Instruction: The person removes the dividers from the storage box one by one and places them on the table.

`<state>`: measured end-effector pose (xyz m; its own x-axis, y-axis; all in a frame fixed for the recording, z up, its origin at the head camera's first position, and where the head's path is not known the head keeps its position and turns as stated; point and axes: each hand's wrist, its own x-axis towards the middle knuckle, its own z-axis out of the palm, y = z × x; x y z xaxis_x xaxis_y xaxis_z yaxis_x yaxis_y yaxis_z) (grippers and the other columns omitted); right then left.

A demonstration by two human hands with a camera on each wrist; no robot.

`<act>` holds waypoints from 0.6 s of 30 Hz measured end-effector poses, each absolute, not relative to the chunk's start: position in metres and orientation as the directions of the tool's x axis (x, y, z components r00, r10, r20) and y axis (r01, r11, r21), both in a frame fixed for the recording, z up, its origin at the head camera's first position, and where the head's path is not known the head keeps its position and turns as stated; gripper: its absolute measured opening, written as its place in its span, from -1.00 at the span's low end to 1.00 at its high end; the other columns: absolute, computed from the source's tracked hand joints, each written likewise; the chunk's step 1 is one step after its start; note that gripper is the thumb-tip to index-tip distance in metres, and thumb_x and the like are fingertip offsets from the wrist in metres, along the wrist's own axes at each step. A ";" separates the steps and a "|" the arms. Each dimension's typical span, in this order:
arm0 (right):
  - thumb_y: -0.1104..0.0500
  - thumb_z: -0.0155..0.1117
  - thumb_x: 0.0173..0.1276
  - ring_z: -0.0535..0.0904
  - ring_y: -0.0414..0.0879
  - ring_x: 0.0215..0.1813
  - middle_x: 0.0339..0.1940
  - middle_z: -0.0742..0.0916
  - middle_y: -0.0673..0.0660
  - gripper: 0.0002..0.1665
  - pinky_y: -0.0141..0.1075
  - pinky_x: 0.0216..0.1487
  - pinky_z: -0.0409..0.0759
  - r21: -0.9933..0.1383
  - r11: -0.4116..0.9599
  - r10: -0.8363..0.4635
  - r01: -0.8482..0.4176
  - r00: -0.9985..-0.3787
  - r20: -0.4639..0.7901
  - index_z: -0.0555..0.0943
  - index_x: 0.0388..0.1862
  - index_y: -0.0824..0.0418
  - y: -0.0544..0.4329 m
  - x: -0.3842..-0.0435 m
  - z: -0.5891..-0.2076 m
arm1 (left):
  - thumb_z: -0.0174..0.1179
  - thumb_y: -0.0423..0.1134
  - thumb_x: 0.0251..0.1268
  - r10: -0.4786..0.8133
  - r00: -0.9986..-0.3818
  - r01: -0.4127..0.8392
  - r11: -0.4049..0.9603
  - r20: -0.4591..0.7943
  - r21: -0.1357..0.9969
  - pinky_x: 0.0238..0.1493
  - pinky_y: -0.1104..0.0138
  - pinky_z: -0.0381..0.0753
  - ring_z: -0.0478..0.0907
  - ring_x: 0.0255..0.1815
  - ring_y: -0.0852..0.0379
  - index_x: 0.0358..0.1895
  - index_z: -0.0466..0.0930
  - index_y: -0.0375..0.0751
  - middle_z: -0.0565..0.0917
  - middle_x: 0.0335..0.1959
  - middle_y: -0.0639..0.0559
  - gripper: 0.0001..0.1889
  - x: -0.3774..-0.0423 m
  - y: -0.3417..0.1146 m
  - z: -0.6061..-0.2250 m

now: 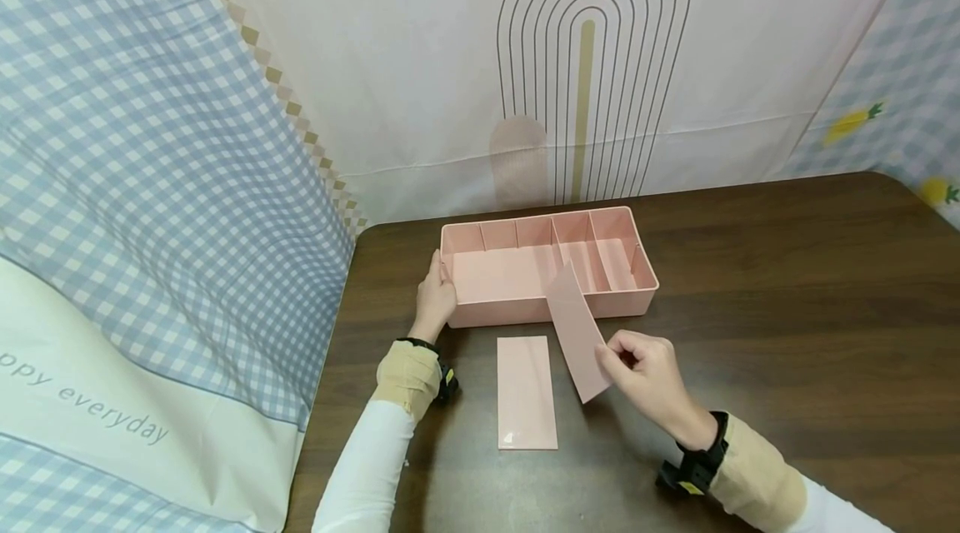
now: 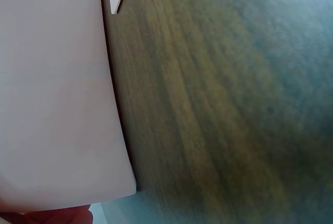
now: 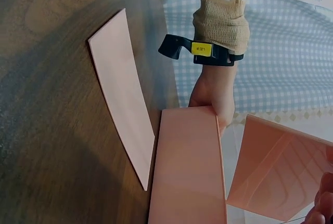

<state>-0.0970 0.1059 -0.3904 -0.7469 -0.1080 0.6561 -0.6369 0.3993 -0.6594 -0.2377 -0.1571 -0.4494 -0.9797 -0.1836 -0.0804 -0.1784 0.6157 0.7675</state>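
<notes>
A pink organizer box [image 1: 498, 314] sits near the table's back edge, its right part split into narrow compartments by upright dividers. At its left end, my left hand [image 1: 435, 297] grips the side wall, with fingers over the rim. My right hand [image 1: 647, 371] pinches a loose pink divider panel [image 1: 576, 333] by its lower right edge. The panel is tilted, its upper end overlapping the box's front rim in the head view. In the right wrist view the held panel [image 3: 278, 169] stands out beside the box wall [image 3: 187, 167].
A second pink panel [image 1: 527, 396] lies flat on the dark wooden table [image 1: 787, 308] in front of the box. Behind the table hangs a white cloth [image 1: 405, 75] with arch lines; a blue checked curtain [image 1: 187, 183] borders the left side.
</notes>
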 end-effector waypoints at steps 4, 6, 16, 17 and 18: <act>0.58 0.21 -0.15 0.13 -0.44 -0.71 -0.84 0.31 -0.11 -0.58 -0.66 -0.70 0.08 -0.657 0.415 -0.113 -0.630 -0.752 0.650 0.34 -0.82 0.13 0.111 -0.100 -0.404 | -0.48 -0.16 0.44 -0.182 -0.980 -0.176 0.615 -0.079 0.769 0.29 0.09 0.15 0.12 0.33 -0.07 0.40 -0.14 -0.10 0.14 0.35 -0.14 -0.51 -0.237 -0.157 -0.448; 0.56 0.22 -0.14 0.13 -0.44 -0.71 -0.84 0.32 -0.12 -0.57 -0.64 -0.72 0.09 -0.657 0.420 -0.117 -0.626 -0.756 0.645 0.35 -0.82 0.10 0.114 -0.102 -0.413 | -0.48 -0.16 0.43 -0.183 -0.980 -0.178 0.613 -0.080 0.770 0.29 0.09 0.15 0.12 0.33 -0.08 0.40 -0.14 -0.11 0.14 0.35 -0.14 -0.51 -0.237 -0.156 -0.447; 0.49 0.22 -0.04 0.14 -0.45 -0.70 -0.81 0.32 -0.17 -0.58 -0.64 -0.70 0.11 -0.673 0.438 -0.151 -0.597 -0.786 0.599 0.36 -0.79 0.04 0.122 -0.100 -0.423 | -0.49 -0.15 0.44 -0.176 -0.981 -0.173 0.622 -0.079 0.763 0.28 0.09 0.17 0.15 0.32 -0.09 0.40 -0.14 -0.11 0.15 0.35 -0.15 -0.51 -0.236 -0.157 -0.447; 0.49 0.22 -0.04 0.14 -0.45 -0.70 -0.81 0.32 -0.17 -0.58 -0.64 -0.70 0.11 -0.673 0.437 -0.151 -0.596 -0.787 0.599 0.36 -0.79 0.04 0.122 -0.099 -0.423 | -0.49 -0.14 0.44 -0.178 -0.981 -0.175 0.622 -0.080 0.763 0.28 0.09 0.16 0.14 0.32 -0.08 0.40 -0.14 -0.11 0.15 0.35 -0.15 -0.51 -0.236 -0.157 -0.447; 0.49 0.22 -0.05 0.14 -0.45 -0.70 -0.81 0.32 -0.17 -0.58 -0.64 -0.70 0.12 -0.672 0.440 -0.151 -0.596 -0.787 0.599 0.36 -0.80 0.04 0.122 -0.099 -0.424 | -0.49 -0.14 0.44 -0.179 -0.980 -0.177 0.622 -0.082 0.763 0.29 0.10 0.16 0.14 0.32 -0.08 0.40 -0.14 -0.10 0.15 0.35 -0.14 -0.51 -0.236 -0.157 -0.447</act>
<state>-0.0990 0.1220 -0.4238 -0.7866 -0.1512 0.5986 -0.5958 0.4404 -0.6717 -0.2361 -0.1567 -0.4471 -0.9804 -0.1793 -0.0819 -0.1774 0.6215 0.7630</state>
